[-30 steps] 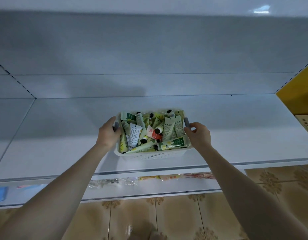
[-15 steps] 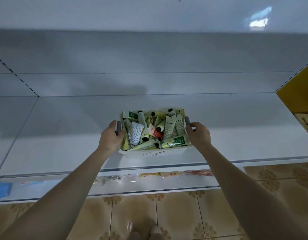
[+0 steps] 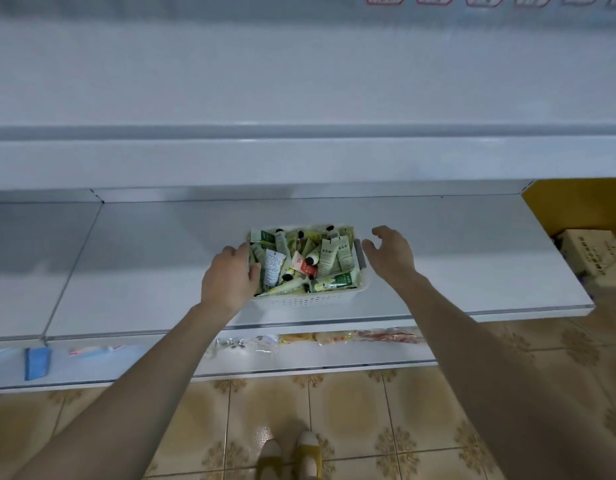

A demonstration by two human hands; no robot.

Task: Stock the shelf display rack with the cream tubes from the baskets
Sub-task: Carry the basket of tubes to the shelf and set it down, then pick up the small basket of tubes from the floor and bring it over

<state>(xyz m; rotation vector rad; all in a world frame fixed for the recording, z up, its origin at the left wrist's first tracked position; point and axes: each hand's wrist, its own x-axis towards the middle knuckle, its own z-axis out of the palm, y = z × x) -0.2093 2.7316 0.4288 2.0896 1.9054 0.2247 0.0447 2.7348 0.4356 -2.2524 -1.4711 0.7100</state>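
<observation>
One basket [image 3: 310, 299] sits mid-frame on the shelf [image 3: 143, 271], heaped with tubes [image 3: 329, 261] too tangled to count. Left hand [image 3: 230, 275] grips its left rim; right hand [image 3: 391, 256] hovers spread-fingered just beside it.

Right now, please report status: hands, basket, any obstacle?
Left hand grips basket left rim. Right hand open, beside grey handle. Basket on shelf, cream tubes inside. No obstacle seen.
</observation>
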